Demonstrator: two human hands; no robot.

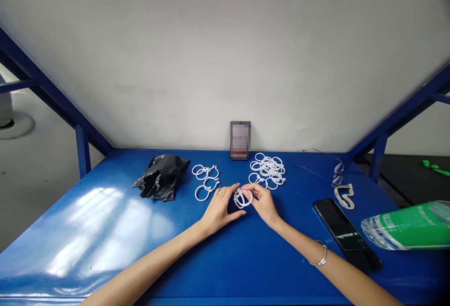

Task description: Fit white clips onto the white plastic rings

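- Head view: the left hand [220, 208] and right hand [263, 203] meet at mid-tabletop [105, 231], both pinching one white plastic ring [243, 198] between their fingertips, raised just off the surface so both sides can be worked.
- A small group of rings [206, 180] lies to the left, a larger heap of rings [267, 170] to the right, apparently kept as separate lots.
- A black bag [161, 183], phone [346, 233], glasses [338, 175] and green-labelled bottle [408, 226] sit off to the sides.
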